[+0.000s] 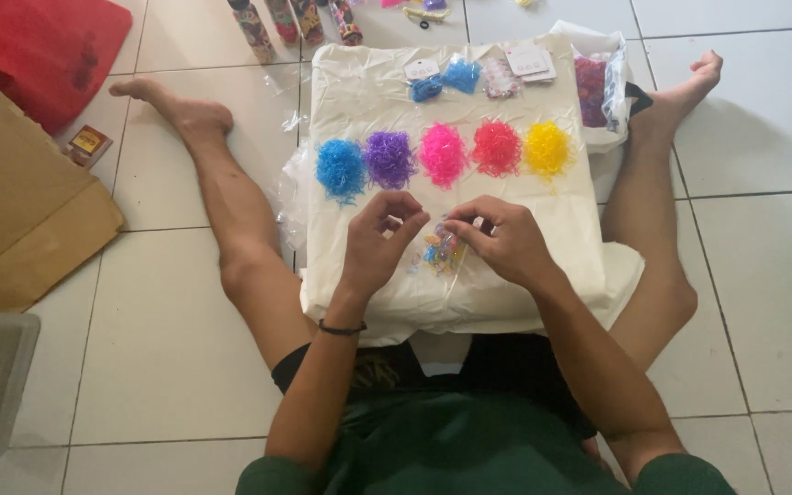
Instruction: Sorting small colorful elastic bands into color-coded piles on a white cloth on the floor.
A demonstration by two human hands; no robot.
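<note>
A person sits on a tiled floor [185, 367] with a cream cloth [543, 266] between the legs. The left hand [378, 240] and right hand [503, 238] both pinch a small clear packet of mixed-colour bands [442, 249], just below five bright piles of bands [443, 154].

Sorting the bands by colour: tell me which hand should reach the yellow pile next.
Probably the right hand. The yellow pile lies at the row's right end, just above that hand; the left hand sits below the blue pile and purple pile.
</note>
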